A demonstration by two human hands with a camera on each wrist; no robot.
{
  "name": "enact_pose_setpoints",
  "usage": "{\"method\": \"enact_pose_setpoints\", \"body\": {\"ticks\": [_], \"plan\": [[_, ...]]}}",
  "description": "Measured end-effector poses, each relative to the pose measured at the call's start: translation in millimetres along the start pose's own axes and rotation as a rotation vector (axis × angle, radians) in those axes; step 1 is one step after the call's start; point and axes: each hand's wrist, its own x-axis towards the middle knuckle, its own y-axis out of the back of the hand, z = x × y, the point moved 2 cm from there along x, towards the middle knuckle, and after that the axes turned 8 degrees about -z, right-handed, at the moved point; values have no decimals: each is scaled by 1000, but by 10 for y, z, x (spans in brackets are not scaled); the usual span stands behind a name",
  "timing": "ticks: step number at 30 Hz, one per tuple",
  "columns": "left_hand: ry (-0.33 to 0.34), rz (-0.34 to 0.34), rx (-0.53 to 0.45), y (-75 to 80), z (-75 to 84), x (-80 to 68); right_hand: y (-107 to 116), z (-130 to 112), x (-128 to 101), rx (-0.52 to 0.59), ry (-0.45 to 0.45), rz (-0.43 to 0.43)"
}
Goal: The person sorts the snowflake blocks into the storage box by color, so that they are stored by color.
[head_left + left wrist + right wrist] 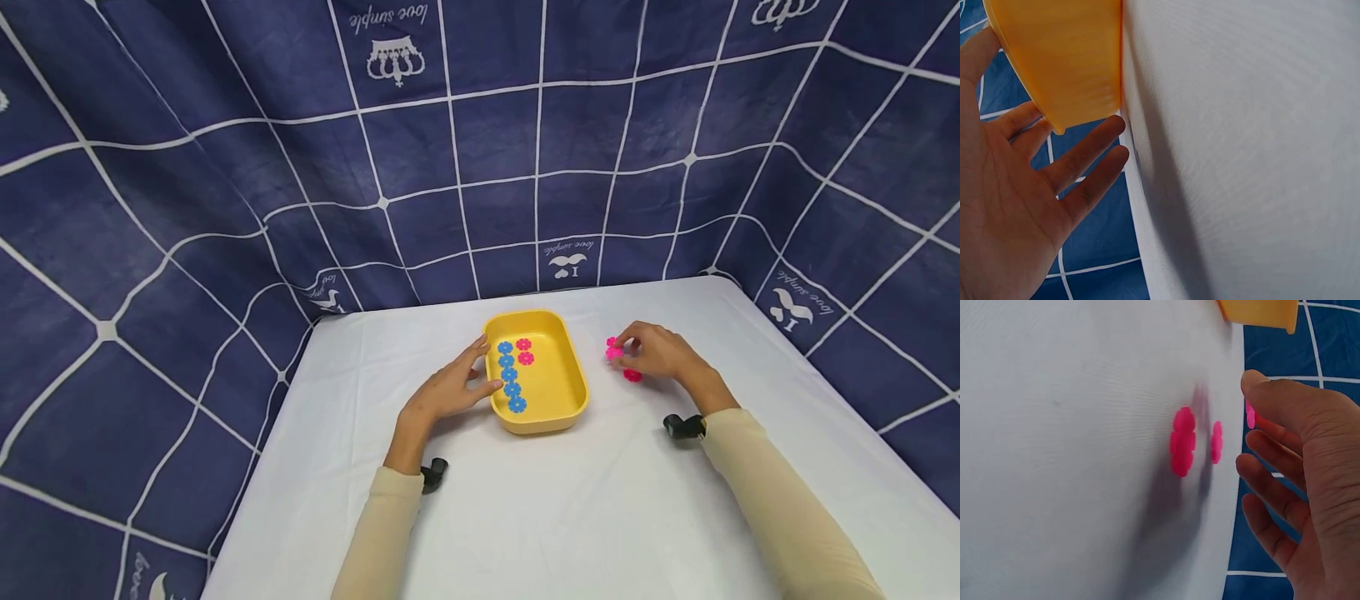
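Observation:
A yellow tray stands on the white-covered table. Inside it lie a column of several blue flower-shaped discs and two pink ones. At the tray's left side is my left hand, fingers spread and fairly straight along the rim, thumb over the near-left edge. To the tray's right, my right hand pinches a pink flower-shaped disc between thumb and index finger, just above the table. Below that hand, two more pink discs lie on the cloth, apart from each other.
White cloth covers the table. A dark blue curtain with white grid lines hangs behind and along both sides. Each wrist wears a small black camera.

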Motion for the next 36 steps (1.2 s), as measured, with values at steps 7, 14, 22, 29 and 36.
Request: {"method": "enact_pose_setpoints", "body": {"ticks": [7, 14, 22, 29, 36], "plan": [[-10, -4, -5, 6, -9, 3, 167, -87, -45, -12, 56, 23], [-5, -13, -6, 16, -8, -3, 287, -191, -56, -46, 101, 68], [8, -11, 10, 10, -15, -5, 357, -240, -85, -64, 119, 81], [-4, -6, 9, 7, -17, -9, 424, -296, -111, -69, 107, 84], [0, -9, 11, 8, -14, -4, 480, -354, -119, -84, 116, 96]]}}
